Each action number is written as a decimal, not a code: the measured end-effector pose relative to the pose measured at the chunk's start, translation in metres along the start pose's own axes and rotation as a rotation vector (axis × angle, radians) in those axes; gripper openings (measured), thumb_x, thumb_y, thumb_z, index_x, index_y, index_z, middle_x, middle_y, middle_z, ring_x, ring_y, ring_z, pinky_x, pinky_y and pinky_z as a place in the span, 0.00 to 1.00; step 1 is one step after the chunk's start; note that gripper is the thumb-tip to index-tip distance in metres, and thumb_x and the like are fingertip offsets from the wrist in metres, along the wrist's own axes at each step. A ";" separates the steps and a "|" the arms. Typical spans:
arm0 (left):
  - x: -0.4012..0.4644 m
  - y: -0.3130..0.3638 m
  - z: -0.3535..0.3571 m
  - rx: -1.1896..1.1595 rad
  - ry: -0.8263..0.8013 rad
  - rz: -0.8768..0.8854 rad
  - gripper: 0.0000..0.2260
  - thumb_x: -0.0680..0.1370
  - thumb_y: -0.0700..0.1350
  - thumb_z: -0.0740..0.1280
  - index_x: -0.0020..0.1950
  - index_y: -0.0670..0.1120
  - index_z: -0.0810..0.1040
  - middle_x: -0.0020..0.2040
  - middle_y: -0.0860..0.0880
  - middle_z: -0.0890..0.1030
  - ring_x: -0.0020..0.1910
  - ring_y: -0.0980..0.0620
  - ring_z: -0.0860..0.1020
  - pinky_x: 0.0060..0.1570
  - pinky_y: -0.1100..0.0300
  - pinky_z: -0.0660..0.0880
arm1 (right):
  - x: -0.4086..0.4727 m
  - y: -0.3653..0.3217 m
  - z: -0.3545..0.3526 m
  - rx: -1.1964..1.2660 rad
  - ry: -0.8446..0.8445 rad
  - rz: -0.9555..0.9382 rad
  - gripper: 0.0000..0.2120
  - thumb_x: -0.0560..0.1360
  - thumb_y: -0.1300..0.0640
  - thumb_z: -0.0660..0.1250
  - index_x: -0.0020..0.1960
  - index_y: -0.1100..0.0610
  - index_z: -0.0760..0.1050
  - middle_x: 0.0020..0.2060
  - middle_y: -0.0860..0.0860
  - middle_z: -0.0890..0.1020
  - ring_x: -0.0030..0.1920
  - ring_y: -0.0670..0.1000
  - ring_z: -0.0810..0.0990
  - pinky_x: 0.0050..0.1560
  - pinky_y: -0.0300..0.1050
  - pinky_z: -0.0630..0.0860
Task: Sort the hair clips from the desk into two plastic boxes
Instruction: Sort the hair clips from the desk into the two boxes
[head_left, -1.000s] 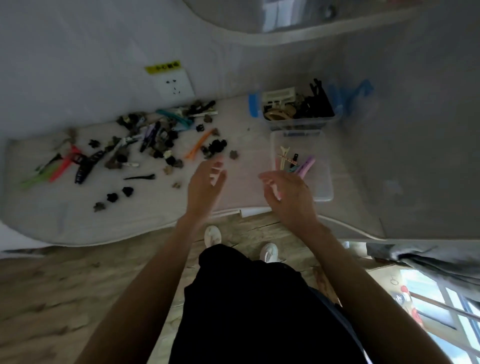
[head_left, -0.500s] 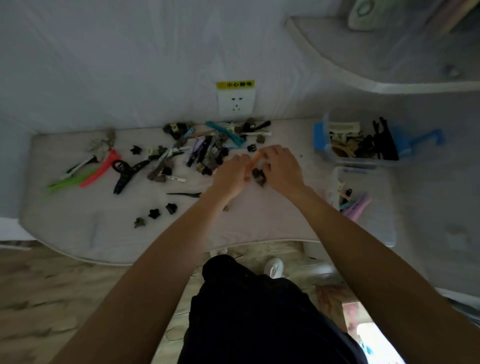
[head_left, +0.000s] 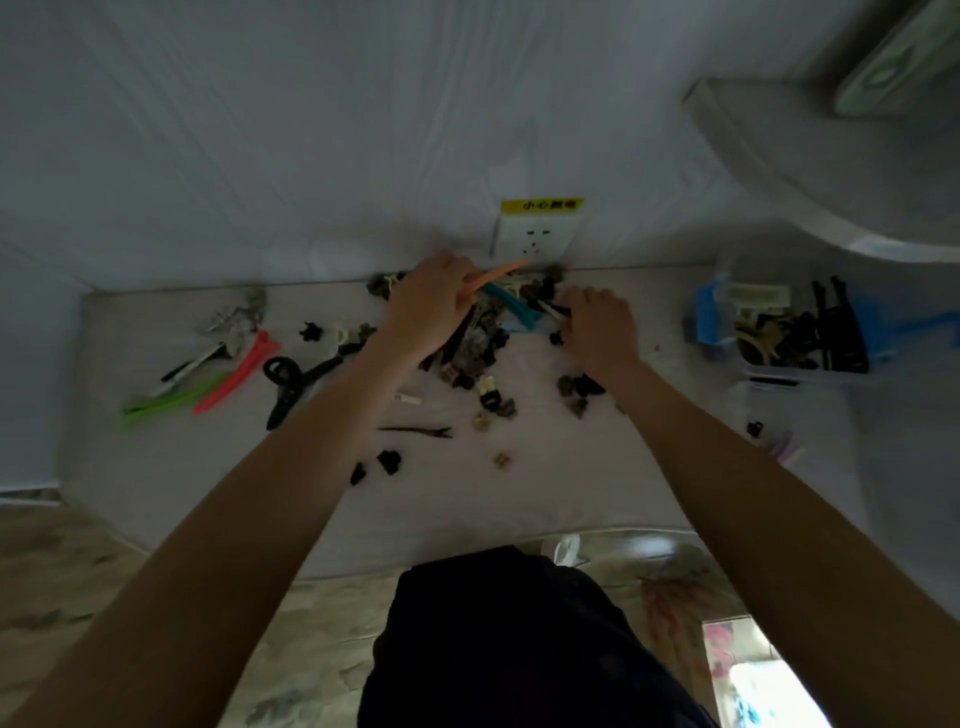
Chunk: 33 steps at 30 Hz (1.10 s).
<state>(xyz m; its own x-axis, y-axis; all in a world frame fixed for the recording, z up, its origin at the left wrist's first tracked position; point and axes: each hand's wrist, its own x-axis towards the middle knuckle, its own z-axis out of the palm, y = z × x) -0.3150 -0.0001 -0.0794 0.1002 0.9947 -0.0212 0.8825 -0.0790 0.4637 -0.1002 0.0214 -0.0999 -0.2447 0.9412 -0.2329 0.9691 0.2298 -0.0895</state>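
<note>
A heap of mixed hair clips (head_left: 478, 348) lies at the back middle of the white desk (head_left: 208, 467). My left hand (head_left: 428, 306) is over the heap and holds a long orange clip (head_left: 493, 275) that sticks up to the right. My right hand (head_left: 597, 325) is at the heap's right edge, fingers curled round a black-and-white clip (head_left: 551, 310). A teal clip (head_left: 511, 306) lies between the hands. The blue-handled box (head_left: 706, 317) at the right holds dark claw clips. In front of it, the clear box (head_left: 810, 415) holds a few long clips.
Green (head_left: 171, 402), red (head_left: 236, 371) and black (head_left: 293, 382) long clips lie at the desk's left. Small dark clips (head_left: 389, 462) are scattered near the front. A wall socket (head_left: 535, 236) sits behind the heap. A shelf (head_left: 810, 171) juts out at the upper right.
Both hands moved from the clear box to the heap, then farther back. My left hand picked up the orange clip. My right hand closed on a clip at the heap's right.
</note>
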 end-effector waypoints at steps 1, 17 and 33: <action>0.010 0.001 0.003 0.019 -0.026 0.040 0.12 0.78 0.43 0.62 0.60 0.44 0.74 0.57 0.43 0.76 0.54 0.43 0.75 0.48 0.51 0.72 | -0.004 0.000 0.003 -0.008 -0.005 0.011 0.15 0.76 0.61 0.57 0.62 0.62 0.69 0.55 0.61 0.76 0.53 0.60 0.74 0.50 0.51 0.68; 0.028 -0.008 0.019 0.137 -0.325 0.116 0.13 0.76 0.45 0.66 0.60 0.45 0.75 0.56 0.42 0.79 0.53 0.42 0.76 0.52 0.49 0.74 | -0.025 -0.002 0.001 0.204 0.013 -0.012 0.12 0.79 0.64 0.55 0.60 0.68 0.68 0.50 0.65 0.76 0.47 0.62 0.75 0.45 0.49 0.64; -0.054 -0.010 0.014 -0.091 -0.055 -0.346 0.14 0.81 0.50 0.57 0.60 0.41 0.69 0.39 0.44 0.74 0.31 0.46 0.73 0.28 0.57 0.67 | -0.023 0.004 -0.012 0.335 0.123 0.027 0.10 0.79 0.58 0.57 0.53 0.64 0.68 0.40 0.61 0.77 0.36 0.56 0.72 0.36 0.45 0.61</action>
<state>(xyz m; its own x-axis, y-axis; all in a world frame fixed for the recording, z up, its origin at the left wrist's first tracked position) -0.3231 -0.0535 -0.0952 -0.1702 0.9565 -0.2371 0.8242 0.2701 0.4977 -0.0904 0.0036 -0.0837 -0.1941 0.9732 -0.1234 0.9063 0.1298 -0.4021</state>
